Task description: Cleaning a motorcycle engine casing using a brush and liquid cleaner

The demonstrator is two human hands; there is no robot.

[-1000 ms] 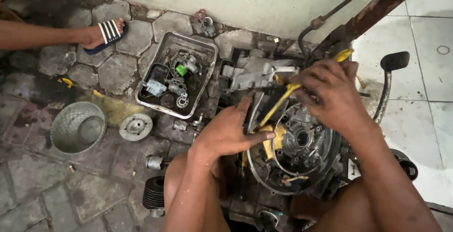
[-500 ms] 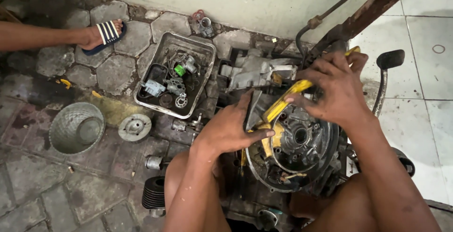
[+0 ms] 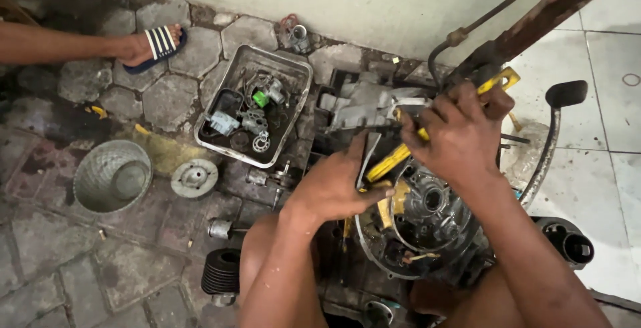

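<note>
A greasy engine case (image 3: 427, 228) with a round open side lies between my knees. My right hand (image 3: 461, 134) is shut on a yellow-handled tool (image 3: 400, 156) that slants across the top of the case. Lower left of it, my left hand (image 3: 337, 184) presses on the case's left rim, fingers bent around the edge beside a yellow piece (image 3: 394, 201). I cannot tell whether this hand grips anything loose. Grey engine parts (image 3: 364, 104) sit just behind the case.
A metal tray (image 3: 224, 134) of small parts sits to the left. A metal bowl (image 3: 110, 178), a round disc (image 3: 193, 178) and a finned cylinder (image 3: 222, 273) lie on the paving. Another person's sandalled foot (image 3: 150, 44) rests at upper left. A kick lever (image 3: 554, 128) stands at right.
My right hand has lifted the yellow tool up and right along the case top. My left hand stays on the rim. The view has shifted slightly.
</note>
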